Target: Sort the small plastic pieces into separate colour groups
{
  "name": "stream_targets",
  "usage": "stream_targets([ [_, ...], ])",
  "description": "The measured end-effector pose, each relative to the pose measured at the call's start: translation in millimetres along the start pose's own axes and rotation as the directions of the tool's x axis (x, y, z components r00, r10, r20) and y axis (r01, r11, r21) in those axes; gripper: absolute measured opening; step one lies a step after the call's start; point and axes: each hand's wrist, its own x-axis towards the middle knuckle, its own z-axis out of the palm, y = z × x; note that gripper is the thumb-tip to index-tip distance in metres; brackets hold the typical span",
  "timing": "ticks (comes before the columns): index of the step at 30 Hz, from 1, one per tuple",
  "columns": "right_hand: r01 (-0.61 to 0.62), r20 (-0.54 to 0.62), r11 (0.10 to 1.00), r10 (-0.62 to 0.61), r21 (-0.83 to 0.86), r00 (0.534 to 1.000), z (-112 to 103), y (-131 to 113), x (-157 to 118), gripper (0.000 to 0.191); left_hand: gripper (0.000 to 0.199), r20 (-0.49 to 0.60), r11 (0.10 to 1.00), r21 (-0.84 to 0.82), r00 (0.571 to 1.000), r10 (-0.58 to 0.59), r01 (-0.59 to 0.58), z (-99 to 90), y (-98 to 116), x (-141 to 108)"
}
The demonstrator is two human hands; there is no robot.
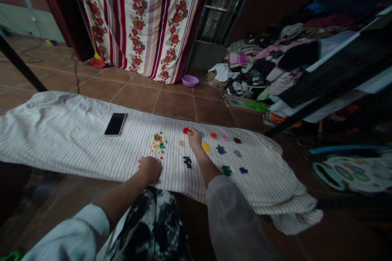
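Small coloured pieces lie on a striped cloth (85, 147). My right hand (195, 138) is at the red pile (185, 130), its fingers pinched together; whatever they hold is too small to make out. My left hand (150, 169) rests on the cloth just below a scattered mix of yellow, green and orange pieces (158, 143); its fingers are mostly hidden. Around my right hand are sorted piles: beige (181, 143), black (187, 162), yellow (206, 147), orange (213, 136), dark grey (221, 149), green (226, 170) and purple (243, 170).
A phone (116, 124) lies on the cloth at the left. Beyond the cloth are a purple basin (190, 80), a hanging floral curtain (137, 20) and a heap of clothes (269, 61). Dark bars stand at both sides.
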Motion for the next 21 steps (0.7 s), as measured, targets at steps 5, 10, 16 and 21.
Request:
stream_targets([
  [5, -0.027, 0.02, 0.99, 0.03, -0.136, 0.999, -6.4, 7.9, 20.3, 0.037, 0.054, -0.012, 1.0, -0.019, 1.0, -0.023, 0.022, 0.9, -0.2, -2.2],
  [10, -0.026, 0.051, 0.982, 0.036, -0.189, 0.998, -3.3, 11.2, 29.5, 0.035, 0.057, 0.009, 1.0, -0.016, 1.0, -0.017, 0.018, -4.1, 0.4, -3.8],
  [16, -0.015, 0.075, 0.986, 0.027, -0.165, 0.997, -1.0, 12.0, 32.3, 0.034, 0.058, 0.014, 1.0, 0.008, 1.0, -0.019, 0.019, -3.8, 1.0, -2.9],
  [21, -0.028, 0.064, 0.989, 0.038, -0.146, 0.997, -4.2, 13.7, 32.8, 0.031, 0.054, -0.025, 0.999, -0.031, 0.999, -0.038, 0.038, 0.2, 0.2, -4.3],
])
